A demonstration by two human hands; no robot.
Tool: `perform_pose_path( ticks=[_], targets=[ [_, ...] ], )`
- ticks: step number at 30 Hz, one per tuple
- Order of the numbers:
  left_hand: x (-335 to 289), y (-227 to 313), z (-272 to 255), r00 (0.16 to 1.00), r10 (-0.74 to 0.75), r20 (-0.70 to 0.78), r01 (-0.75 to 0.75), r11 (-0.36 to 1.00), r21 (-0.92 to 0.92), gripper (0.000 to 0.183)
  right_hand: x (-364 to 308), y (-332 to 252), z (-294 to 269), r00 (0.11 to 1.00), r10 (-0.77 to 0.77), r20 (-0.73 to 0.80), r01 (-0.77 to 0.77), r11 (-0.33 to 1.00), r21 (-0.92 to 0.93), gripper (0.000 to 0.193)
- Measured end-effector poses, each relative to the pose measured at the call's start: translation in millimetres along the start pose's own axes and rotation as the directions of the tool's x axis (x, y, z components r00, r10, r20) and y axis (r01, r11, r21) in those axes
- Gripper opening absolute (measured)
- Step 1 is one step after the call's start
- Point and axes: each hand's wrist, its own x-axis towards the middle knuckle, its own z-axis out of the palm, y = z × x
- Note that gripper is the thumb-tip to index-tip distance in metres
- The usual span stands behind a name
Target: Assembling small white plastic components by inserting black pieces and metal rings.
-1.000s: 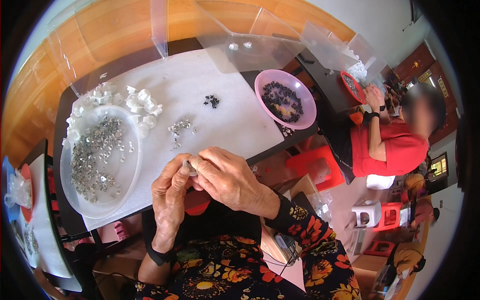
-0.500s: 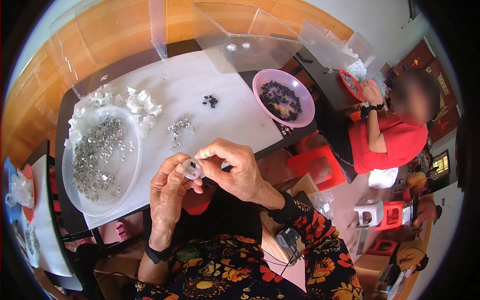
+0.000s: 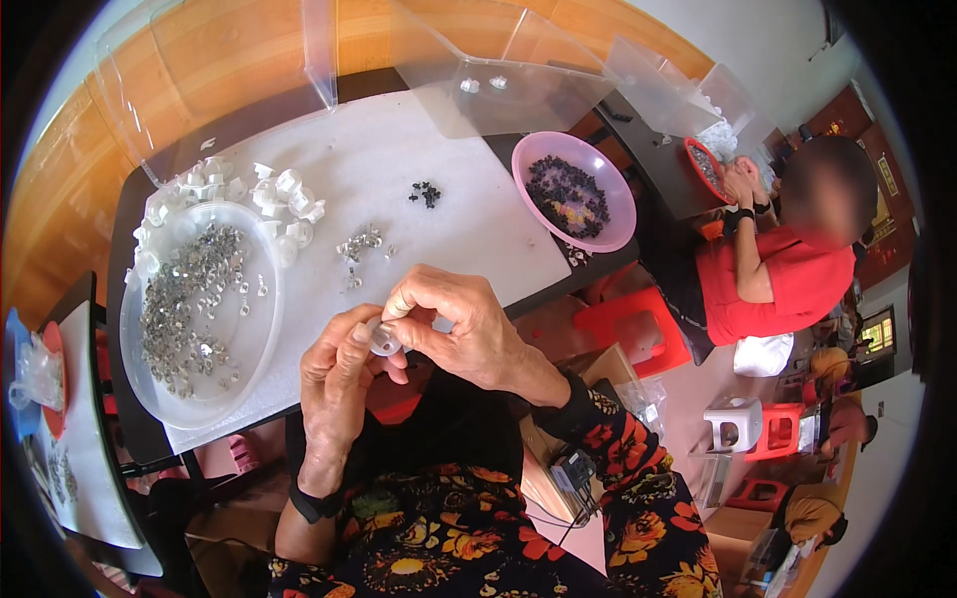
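Note:
My left hand pinches a small round translucent plastic part between thumb and fingers, just past the table's near edge. A dark spot shows near the middle of the part. Against its upper edge, the thumb and forefinger of my right hand are pressed together; whatever lies between them is hidden. Ahead on the white table mat lie a little heap of small clear and metallic pieces and a cluster of tiny black pieces.
A clear round tray holds many small shiny pieces at the left, with white plastic parts heaped behind it. A pink bowl of black pieces stands at the right. Clear plastic panels rise along the back. A person in red works farther right.
The fingers of my right hand have shifted slightly over the round part, and its dark spot now shows less. My left hand keeps its hold. The view has tilted a little.

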Motion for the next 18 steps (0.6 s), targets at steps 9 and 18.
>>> perform_pose_path(
  ticks=[9, 18],
  targets=[
    [-0.3, -1.0, 7.2, 0.996, 0.053, -0.066, -0.041, 0.984, 0.172, 0.038, -9.8, 11.1, 9.9, 0.949, 0.315, -0.018, -0.282, 0.872, 0.4, 0.005],
    [1.7, -0.5, -0.2, 1.0, -0.008, 0.002, 0.008, 1.0, 0.013, 0.038, -10.1, -4.6, 6.8, 0.996, -0.05, -0.075, 0.038, 0.988, -0.149, 0.019]
  ],
)
